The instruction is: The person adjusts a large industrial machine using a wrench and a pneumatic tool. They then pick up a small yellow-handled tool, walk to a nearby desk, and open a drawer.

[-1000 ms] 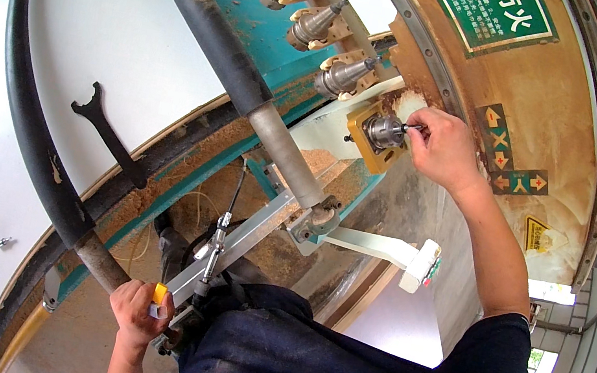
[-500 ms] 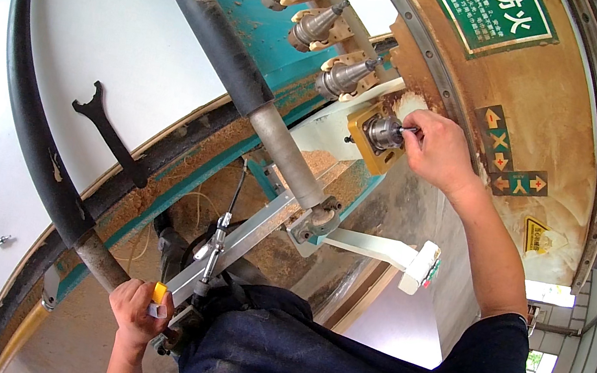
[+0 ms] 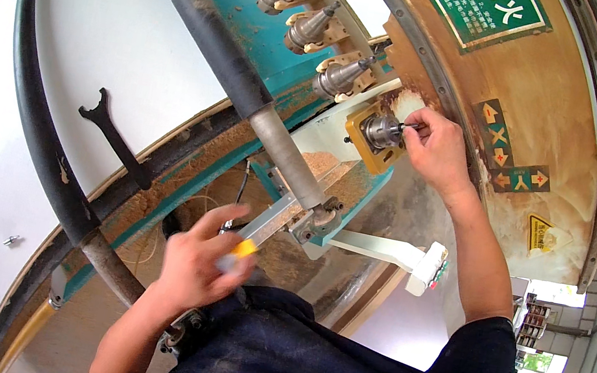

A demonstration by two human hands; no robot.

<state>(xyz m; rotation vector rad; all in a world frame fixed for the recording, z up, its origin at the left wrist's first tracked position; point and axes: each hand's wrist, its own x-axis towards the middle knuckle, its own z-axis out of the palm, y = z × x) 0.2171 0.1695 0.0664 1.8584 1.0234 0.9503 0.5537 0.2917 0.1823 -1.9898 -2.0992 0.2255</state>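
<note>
Fingertips of the right hand (image 3: 438, 154) are close together, pinching a thin dark rod (image 3: 410, 126) at the front of a round silver-grey metal holder (image 3: 382, 131). That holder sits in a square yellow mount (image 3: 379, 162), just beside a big brown-stained cream panel (image 3: 536, 129).

The left hand (image 3: 196, 266) is lower down, well apart from the holder. It is blurry. Its first finger sticks out, and the hand seems to hold a small yellow and clear piece (image 3: 246, 248) near the fingertips. I cannot tell how tight that grip is.

A long black wrench with a forked end (image 3: 114, 134) lies partly on a white board (image 3: 79, 28), untouched. A tiny silver metal piece (image 3: 12, 241) lies on the board too.

I think the step in hand is setting the rod in the holder. The next move seems to call for a steady pinch, so the rod stays straight, and a free left hand if the holder needs turning.
</note>
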